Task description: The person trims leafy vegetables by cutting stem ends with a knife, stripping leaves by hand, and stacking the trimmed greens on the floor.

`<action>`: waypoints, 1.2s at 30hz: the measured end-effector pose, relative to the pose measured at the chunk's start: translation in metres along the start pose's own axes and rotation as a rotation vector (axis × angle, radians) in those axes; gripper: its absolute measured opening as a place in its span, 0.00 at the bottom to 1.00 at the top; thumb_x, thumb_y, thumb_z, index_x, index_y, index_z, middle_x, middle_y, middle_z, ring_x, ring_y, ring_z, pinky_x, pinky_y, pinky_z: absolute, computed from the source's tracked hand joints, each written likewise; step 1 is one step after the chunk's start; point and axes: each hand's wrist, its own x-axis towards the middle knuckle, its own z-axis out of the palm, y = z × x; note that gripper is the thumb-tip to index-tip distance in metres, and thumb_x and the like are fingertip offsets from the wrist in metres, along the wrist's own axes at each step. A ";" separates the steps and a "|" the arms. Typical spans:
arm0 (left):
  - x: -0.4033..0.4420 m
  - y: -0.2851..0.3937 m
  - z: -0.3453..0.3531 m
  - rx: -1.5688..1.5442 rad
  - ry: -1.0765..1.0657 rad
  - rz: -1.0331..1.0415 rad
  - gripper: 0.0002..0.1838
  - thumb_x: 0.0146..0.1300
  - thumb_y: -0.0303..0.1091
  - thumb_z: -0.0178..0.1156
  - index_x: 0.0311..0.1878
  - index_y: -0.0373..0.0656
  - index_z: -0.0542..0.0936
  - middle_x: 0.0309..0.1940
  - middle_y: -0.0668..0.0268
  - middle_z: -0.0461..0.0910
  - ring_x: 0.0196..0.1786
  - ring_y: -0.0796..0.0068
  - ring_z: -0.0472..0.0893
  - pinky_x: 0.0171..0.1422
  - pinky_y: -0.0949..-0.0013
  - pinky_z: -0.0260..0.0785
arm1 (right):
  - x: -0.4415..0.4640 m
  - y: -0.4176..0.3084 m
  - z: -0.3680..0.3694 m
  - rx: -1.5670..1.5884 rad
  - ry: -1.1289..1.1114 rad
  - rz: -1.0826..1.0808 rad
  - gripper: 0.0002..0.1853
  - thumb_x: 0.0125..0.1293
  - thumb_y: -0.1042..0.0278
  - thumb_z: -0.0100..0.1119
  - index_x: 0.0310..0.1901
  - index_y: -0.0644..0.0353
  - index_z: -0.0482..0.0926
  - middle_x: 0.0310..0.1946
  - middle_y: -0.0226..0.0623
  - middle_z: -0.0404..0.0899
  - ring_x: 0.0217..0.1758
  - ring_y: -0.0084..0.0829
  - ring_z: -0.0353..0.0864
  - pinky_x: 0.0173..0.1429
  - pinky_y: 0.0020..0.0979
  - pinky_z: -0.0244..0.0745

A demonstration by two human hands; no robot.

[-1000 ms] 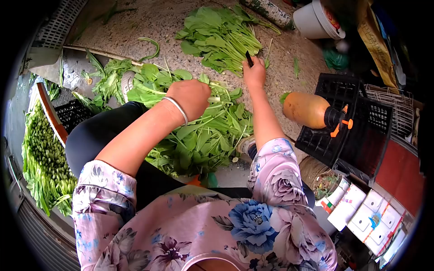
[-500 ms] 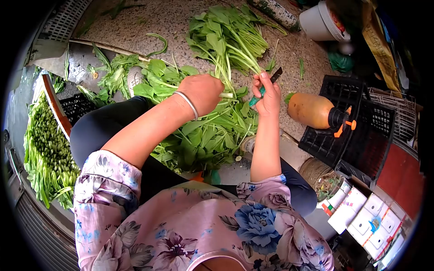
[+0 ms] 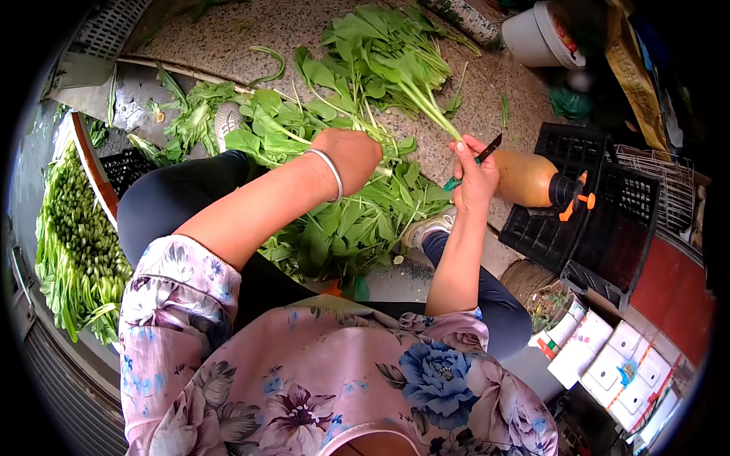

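Note:
My left hand [image 3: 348, 158] is closed round the stems of leafy greens, and leaves spread out above and below it. In my right hand [image 3: 477, 169] are a small knife [image 3: 489, 149] with a dark blade and green handle, and the stem end of a green stalk [image 3: 426, 105] pinched at the fingertips. The stalk slants up to the left, its leaves over a pile of greens [image 3: 380, 34] on the stone slab. Beneath my left hand a larger heap of loose greens [image 3: 334, 232] lies between my legs.
An orange spray bottle [image 3: 525, 178] lies beside black crates [image 3: 563, 197] on the right. A white bucket [image 3: 534, 36] stands at the upper right. Packed greens [image 3: 80, 243] fill the far left. White boxes [image 3: 627, 372] sit at the lower right.
My right hand has come down and right from the upper pile, with a stalk now pinched beside the knife. My left hand has shifted slightly right, still closed on stems.

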 end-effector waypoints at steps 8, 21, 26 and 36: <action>-0.006 0.021 -0.005 -0.060 0.548 0.153 0.10 0.45 0.30 0.59 0.34 0.48 0.80 0.32 0.67 0.75 0.37 0.68 0.77 0.36 0.65 0.73 | -0.027 -0.010 0.007 -0.026 -0.009 -0.021 0.11 0.53 0.77 0.63 0.40 0.63 0.76 0.32 0.43 0.80 0.19 0.15 0.67 0.20 0.15 0.57; -0.003 -0.005 -0.004 -0.568 0.435 -0.045 0.10 0.47 0.36 0.65 0.31 0.41 0.80 0.23 0.58 0.78 0.26 0.61 0.78 0.32 0.64 0.70 | -0.066 -0.018 0.049 0.027 -0.172 0.121 0.18 0.65 0.58 0.51 0.48 0.66 0.74 0.28 0.33 0.75 0.19 0.16 0.65 0.19 0.15 0.55; -0.011 -0.008 -0.004 -0.483 0.288 -0.080 0.10 0.46 0.39 0.63 0.30 0.44 0.80 0.23 0.58 0.78 0.30 0.59 0.79 0.37 0.62 0.71 | -0.083 -0.002 0.063 0.157 -0.219 0.390 0.18 0.66 0.58 0.50 0.52 0.61 0.72 0.22 0.27 0.68 0.17 0.14 0.59 0.18 0.16 0.51; -0.013 -0.052 -0.006 -0.366 0.325 -0.200 0.12 0.53 0.37 0.59 0.35 0.39 0.75 0.25 0.53 0.77 0.30 0.53 0.77 0.37 0.59 0.68 | -0.052 0.118 -0.019 -0.662 -0.116 0.169 0.21 0.59 0.58 0.59 0.50 0.64 0.74 0.24 0.30 0.75 0.23 0.21 0.70 0.29 0.23 0.65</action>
